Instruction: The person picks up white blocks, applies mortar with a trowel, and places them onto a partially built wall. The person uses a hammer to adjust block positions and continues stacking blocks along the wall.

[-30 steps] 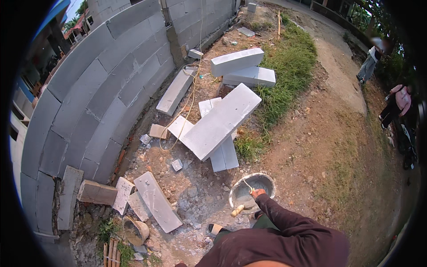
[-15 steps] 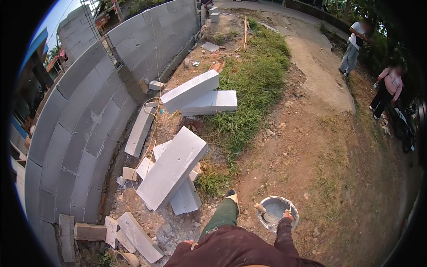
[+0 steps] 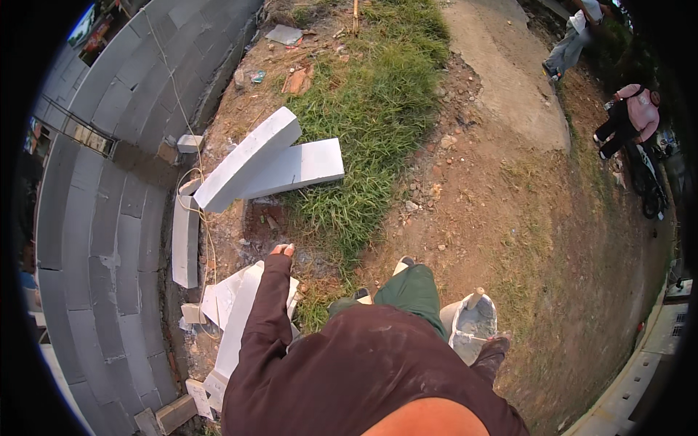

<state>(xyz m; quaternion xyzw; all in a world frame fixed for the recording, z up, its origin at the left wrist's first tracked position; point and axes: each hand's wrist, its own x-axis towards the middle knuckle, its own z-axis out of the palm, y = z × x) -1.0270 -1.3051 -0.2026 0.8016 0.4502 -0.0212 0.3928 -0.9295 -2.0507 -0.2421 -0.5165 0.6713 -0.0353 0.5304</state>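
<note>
At the lower right, my right hand (image 3: 500, 338) grips the handle of a bucket (image 3: 449, 320) beside my leg. The bucket tilts, and wet grey mortar (image 3: 476, 323) coats its inside. A trowel's wooden handle (image 3: 476, 296) sticks up at the far rim; its blade is hidden. My left hand (image 3: 282, 250) reaches forward over the ground with its fingers loosely apart, and I see nothing in it. Below my left sleeve lie pale lightweight blocks (image 3: 236, 330), partly covered by the arm. Farther ahead, two long white blocks (image 3: 251, 156) (image 3: 313, 168) rest one across the other.
A grey block wall (image 3: 109, 254) curves along the left, with another block (image 3: 185, 240) and a yellow cord (image 3: 211, 247) near its foot. Grass (image 3: 385, 109) grows ahead. Two people (image 3: 571, 51) (image 3: 632, 116) and a motorbike (image 3: 649, 182) are at the right, past a dirt path (image 3: 523, 240).
I have stepped forward, and the blocks now sit closer beneath me. My left arm has swung forward over them. The bucket has moved along in my right hand and now tilts.
</note>
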